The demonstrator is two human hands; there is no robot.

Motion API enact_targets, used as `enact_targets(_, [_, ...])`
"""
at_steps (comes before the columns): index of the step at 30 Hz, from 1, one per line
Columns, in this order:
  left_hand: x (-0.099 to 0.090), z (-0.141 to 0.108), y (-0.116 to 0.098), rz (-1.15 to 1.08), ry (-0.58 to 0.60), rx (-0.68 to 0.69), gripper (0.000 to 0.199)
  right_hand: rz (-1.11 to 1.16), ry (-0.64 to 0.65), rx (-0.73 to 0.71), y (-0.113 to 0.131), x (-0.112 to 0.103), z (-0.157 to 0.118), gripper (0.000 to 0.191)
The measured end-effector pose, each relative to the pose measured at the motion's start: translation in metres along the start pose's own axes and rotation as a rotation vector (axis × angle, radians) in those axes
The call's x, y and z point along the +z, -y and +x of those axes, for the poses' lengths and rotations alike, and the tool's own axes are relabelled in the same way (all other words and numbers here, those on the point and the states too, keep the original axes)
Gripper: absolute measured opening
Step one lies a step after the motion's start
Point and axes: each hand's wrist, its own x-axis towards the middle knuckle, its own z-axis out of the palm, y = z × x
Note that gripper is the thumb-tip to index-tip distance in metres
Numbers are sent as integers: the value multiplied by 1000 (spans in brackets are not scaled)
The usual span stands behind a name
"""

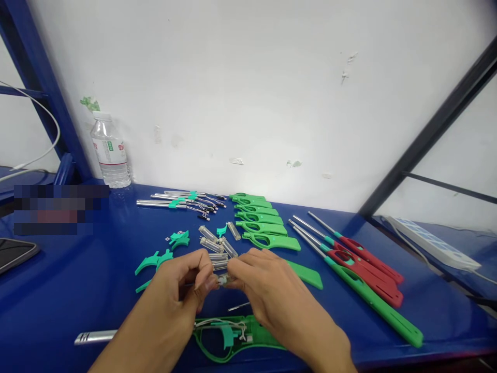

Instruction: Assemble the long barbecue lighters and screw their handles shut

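Lower centre, the fingers of the left hand (188, 285) and right hand (267, 290) both pinch a small pale piece (222, 280), seemingly to steady it; below, an open green casing (262, 334) lies inside-up, perhaps for access, its ends hidden by the arms; clear tubes (210, 245) behind, green handles (283, 242) right of centre, bottle (112, 158) at left
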Motion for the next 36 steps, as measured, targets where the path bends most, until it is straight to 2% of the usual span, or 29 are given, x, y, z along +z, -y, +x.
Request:
enact_targets(4, [1, 0, 0, -75, 44, 11, 42, -33, 18, -7, -2, 1, 2, 35])
enact_targets(7, [-3, 1, -1, -94, 78, -2, 37, -49, -1, 15, -4, -4, -2, 27])
enact_targets(10, [-8, 0, -1, -99, 74, -34, 29, 62, -48, -5, -9, -13, -10, 20])
enact_targets(12, [-10, -1, 1, -9, 41, -5, 30, 168, -93, 17, -12, -19, -18, 18])
enact_targets(14, [-11, -4, 6, 131, 32, 64, 24, 205, -148, 99, -15, -22, -25, 15])
enact_targets(16, [-10, -9, 13, 241, 89, 124, 17, 189, -186, 178, -17, -22, -33, 11])
enact_targets(19, [-7, -17, 18, 359, 242, 177, 23, 204, -102, 199, -19, -14, -44, 10])
enact_targets(21, [-3, -19, 14, 475, 354, 175, 34, 241, -28, 199, -20, -4, -51, 6])
enact_targets(24, [4, -19, 5, 623, 462, 112, 34, 268, -29, 200, -19, 10, -58, 9])
enact_targets(27, [10, -17, 6, 633, 476, 83, 23, 296, -67, 172, -17, 21, -62, 21])
enact_targets(30, [14, -17, 18, 605, 474, 93, 17, 303, -139, 156, -16, 26, -63, 23])
enact_targets(36, [19, -15, 34, 624, 385, 295, 23, 247, -216, 140, -17, 32, -65, 24])
